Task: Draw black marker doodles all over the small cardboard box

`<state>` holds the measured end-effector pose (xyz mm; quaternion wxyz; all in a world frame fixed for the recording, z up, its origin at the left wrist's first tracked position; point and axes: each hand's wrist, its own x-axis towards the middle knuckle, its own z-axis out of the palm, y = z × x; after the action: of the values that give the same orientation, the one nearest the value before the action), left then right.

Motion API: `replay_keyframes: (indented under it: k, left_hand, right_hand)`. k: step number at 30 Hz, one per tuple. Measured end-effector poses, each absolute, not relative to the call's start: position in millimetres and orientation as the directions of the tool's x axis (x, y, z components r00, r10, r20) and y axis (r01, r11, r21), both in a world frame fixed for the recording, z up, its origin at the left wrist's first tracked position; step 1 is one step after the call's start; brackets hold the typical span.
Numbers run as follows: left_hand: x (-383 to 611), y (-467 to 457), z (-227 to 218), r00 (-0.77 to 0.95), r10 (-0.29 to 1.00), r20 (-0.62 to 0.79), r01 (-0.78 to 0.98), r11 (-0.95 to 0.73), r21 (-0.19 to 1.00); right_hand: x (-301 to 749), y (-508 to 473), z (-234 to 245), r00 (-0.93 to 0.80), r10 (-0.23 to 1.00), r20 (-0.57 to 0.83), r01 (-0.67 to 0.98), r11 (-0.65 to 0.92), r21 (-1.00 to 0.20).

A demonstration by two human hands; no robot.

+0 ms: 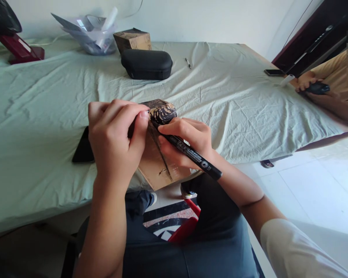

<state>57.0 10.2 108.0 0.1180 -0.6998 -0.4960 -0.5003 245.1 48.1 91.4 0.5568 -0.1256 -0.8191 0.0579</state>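
Note:
My left hand [114,139] is closed round the upper left edge of a small cardboard box [158,164], tilted at the near edge of the table. The box's top face [163,111] is covered in black drawn patterns. My right hand [188,141] pinches a black marker [188,151], its tip against the box's patterned top and its rear end pointing down to the right. A black phone [82,148] lies flat on the cloth, just left of my left hand and partly hidden by it.
A pale green cloth [46,116] covers the table. At the back are a black zip case [146,64], a patterned cardboard box [132,39], a crumpled plastic bag [88,33], a pen [188,63] and a red stand [19,48]. Another person's hand [306,81] holds a dark object at the right, near a phone [274,72].

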Motion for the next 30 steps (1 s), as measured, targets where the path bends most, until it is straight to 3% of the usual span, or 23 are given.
replay_keyframes:
  k: [7, 11, 21, 30]
  left_hand:
    - [54.1, 11.3, 107.1, 0.004, 0.568, 0.823, 0.807, -0.488, 0.333]
    - [50.4, 12.6, 106.8, 0.001, 0.557, 0.831, 0.803, -0.496, 0.331]
    - [45.6, 14.7, 105.0, -0.021, 0.548, 0.836, 0.815, -0.475, 0.331]
    - [33.0, 14.5, 103.4, -0.08, 0.555, 0.828, 0.786, -0.476, 0.395]
  right_hand:
    - [245.2, 45.5, 87.0, -0.375, 0.349, 0.859, 0.247, 0.93, -0.271]
    - [245.8, 46.9, 86.2, -0.264, 0.378, 0.887, 0.26, 0.914, -0.312]
    - [257.4, 53.8, 90.2, -0.176, 0.589, 0.789, 0.268, 0.799, -0.538]
    - [248.4, 62.1, 85.2, -0.157, 0.536, 0.83, 0.114, 0.844, -0.524]
